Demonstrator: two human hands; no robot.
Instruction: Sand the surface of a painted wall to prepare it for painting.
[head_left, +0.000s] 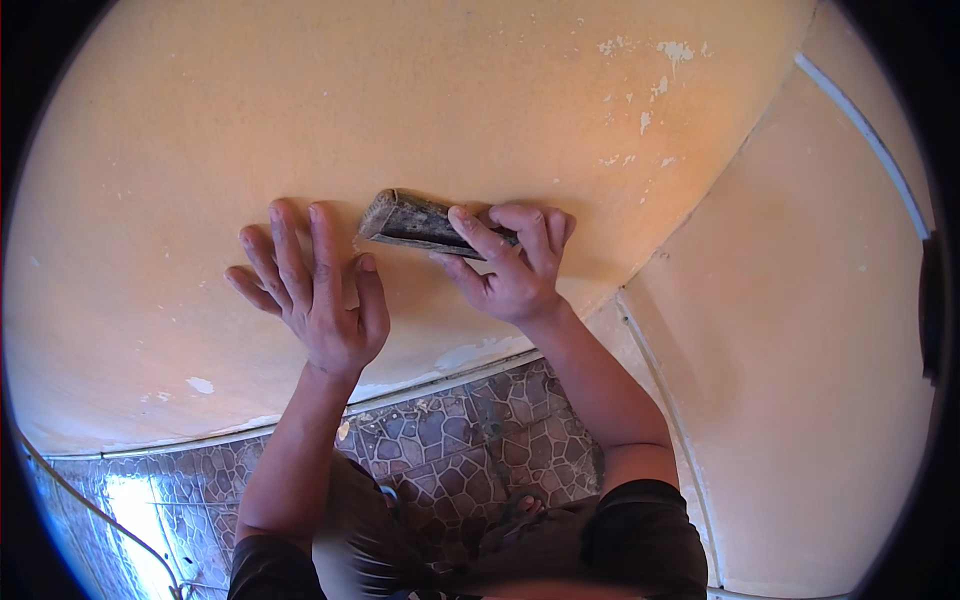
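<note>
My right hand (517, 270) grips the right part of a worn, dark block (420, 221) that looks like a sanding block. The block lies against the orange-painted wall (420, 97), its pale, frayed end pointing left. Fingers cover its right end, and the face towards the wall is hidden. To the left of the block, my left hand (322, 300) is laid on the same wall with its fingers spread, holding nothing. White patches of flaked paint (675, 52) show at the wall's upper right.
A second wall (780, 375) meets the painted one in a corner on the right, with a white conduit (862, 112) running along it. Stone-patterned tiles (442, 465) cover the floor below. A cable (112, 517) curves across the lower left, near bright glare.
</note>
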